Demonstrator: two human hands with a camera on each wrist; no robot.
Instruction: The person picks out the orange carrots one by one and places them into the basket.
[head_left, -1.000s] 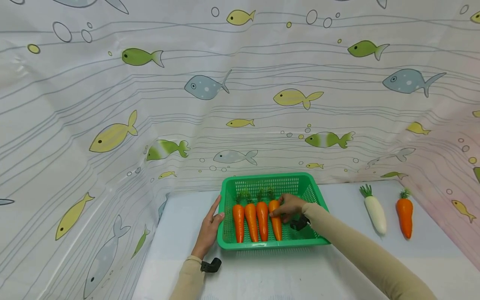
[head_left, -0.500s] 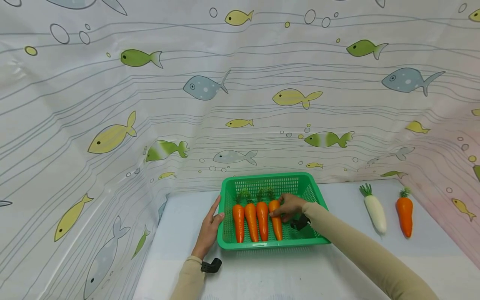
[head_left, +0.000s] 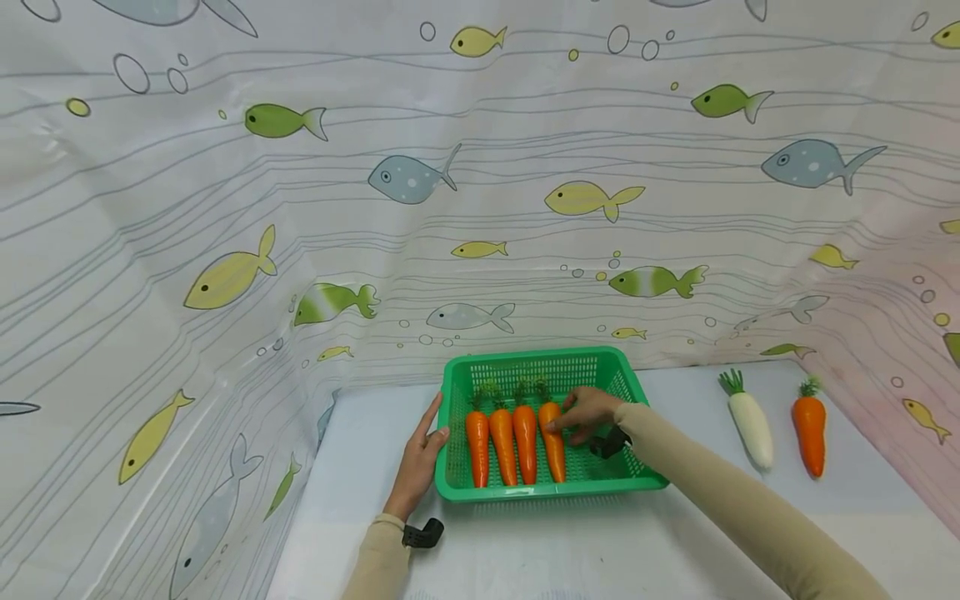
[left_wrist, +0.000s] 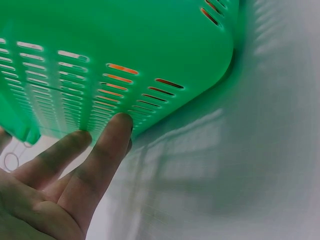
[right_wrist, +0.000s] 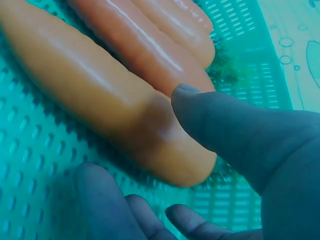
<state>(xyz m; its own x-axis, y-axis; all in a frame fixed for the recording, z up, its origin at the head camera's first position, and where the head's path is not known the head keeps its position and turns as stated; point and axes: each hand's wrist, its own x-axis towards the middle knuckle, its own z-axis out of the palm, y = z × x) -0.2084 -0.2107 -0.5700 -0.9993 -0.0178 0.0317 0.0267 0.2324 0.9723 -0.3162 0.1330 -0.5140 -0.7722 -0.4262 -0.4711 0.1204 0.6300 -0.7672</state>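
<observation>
A green plastic basket (head_left: 551, 492) holds several orange carrots with green tops, lying side by side. My left hand (head_left: 415, 467) is at the basket's left side. In the left wrist view its extended fingers (left_wrist: 97, 170) touch the slotted wall (left_wrist: 150, 60). My right hand (head_left: 588, 410) is inside the basket, beside the rightmost carrot (head_left: 553, 454). From the right wrist, the thumb (right_wrist: 210, 117) appears over the thick end of that carrot (right_wrist: 85, 75). The other fingers are spread off its near side, with a gap between.
On the white table (head_left: 525, 550), right of the basket, lie a white radish (head_left: 751, 427) with green leaves and another carrot (head_left: 810, 435). A fish-patterned sheet (head_left: 480, 283) rises behind and along both sides. Basket floor shows right of the carrots.
My right hand has loosened from the rightmost carrot and shifted slightly right, while that carrot stays in place. The left hand remains at the basket's side.
</observation>
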